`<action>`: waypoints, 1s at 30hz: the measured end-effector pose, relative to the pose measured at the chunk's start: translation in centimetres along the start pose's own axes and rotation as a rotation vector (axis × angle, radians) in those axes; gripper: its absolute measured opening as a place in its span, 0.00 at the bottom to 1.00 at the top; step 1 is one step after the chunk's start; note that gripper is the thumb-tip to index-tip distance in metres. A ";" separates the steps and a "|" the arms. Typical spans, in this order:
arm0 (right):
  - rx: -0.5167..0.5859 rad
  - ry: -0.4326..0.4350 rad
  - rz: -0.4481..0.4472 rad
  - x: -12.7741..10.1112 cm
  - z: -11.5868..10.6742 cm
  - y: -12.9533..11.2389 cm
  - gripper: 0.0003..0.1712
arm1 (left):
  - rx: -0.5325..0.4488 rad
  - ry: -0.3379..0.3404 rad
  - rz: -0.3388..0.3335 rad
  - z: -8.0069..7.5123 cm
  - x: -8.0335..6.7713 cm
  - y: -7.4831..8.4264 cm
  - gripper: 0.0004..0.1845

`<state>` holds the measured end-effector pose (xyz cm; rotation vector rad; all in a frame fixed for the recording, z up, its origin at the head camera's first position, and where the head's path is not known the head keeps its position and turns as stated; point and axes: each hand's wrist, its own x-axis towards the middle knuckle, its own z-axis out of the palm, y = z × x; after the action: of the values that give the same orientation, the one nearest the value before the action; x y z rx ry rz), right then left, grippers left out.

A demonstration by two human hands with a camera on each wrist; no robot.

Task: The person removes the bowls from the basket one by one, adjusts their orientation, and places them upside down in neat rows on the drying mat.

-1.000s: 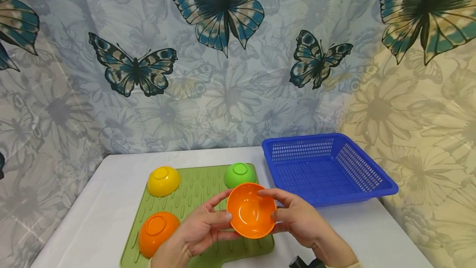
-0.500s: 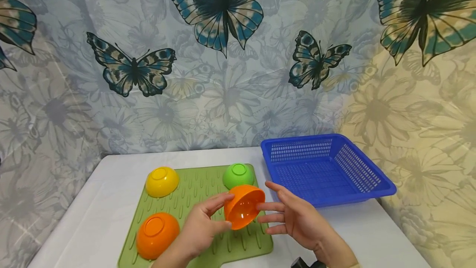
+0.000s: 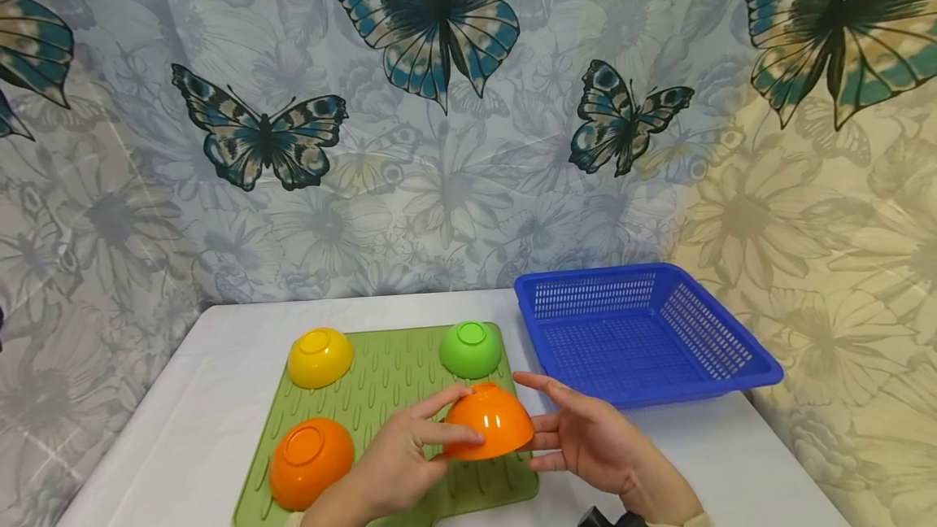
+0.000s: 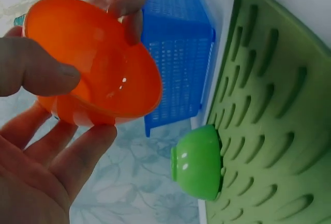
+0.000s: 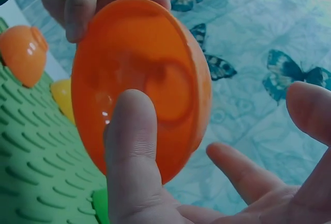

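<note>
An orange bowl [image 3: 492,428] is held over the green drying mat [image 3: 395,356], its base tipped upward in the head view. My left hand [image 3: 398,450] grips its left side, with fingers on the outer wall and at the base. My right hand [image 3: 589,442] is at the opposite rim with its fingers spread and mostly straight. One right finger [image 5: 133,146] overlaps the bowl's hollow in the right wrist view, while others stand apart from it. Upside down on the mat are a larger orange bowl [image 3: 311,463], a yellow bowl [image 3: 320,358] and a green bowl [image 3: 471,350].
A blue perforated basket [image 3: 732,385] stands at the right rear of the white-covered table [image 3: 176,397]. Behind the table hangs a butterfly-patterned cloth [image 3: 454,210]. Part of a black object [image 3: 603,519] shows beside the right wrist.
The orange bowl has turned from showing its inside to showing its outer wall, base up. My right hand has loosened from a two-handed hold; its fingers have spread.
</note>
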<state>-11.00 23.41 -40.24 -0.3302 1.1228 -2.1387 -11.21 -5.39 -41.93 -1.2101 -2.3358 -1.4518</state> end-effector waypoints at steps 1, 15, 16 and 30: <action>-0.009 -0.003 0.003 0.0 0.0 0.0 0.27 | 0.024 -0.013 0.023 -0.1 0.0 -0.1 0.36; -0.169 0.114 0.087 0.5 0.3 0.4 0.26 | 0.455 -0.103 0.432 0.1 0.8 -0.5 0.30; -0.179 0.125 0.085 0.5 0.4 0.5 0.25 | 0.462 -0.109 0.434 0.1 0.8 -0.5 0.30; -0.307 0.262 0.053 0.9 1.4 1.3 0.22 | 0.566 -0.120 0.576 0.4 1.1 -0.4 0.31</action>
<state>-10.33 21.48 -40.57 -0.1566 1.5979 -2.0029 -12.09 -4.52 -41.86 -1.6101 -1.9905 -0.5034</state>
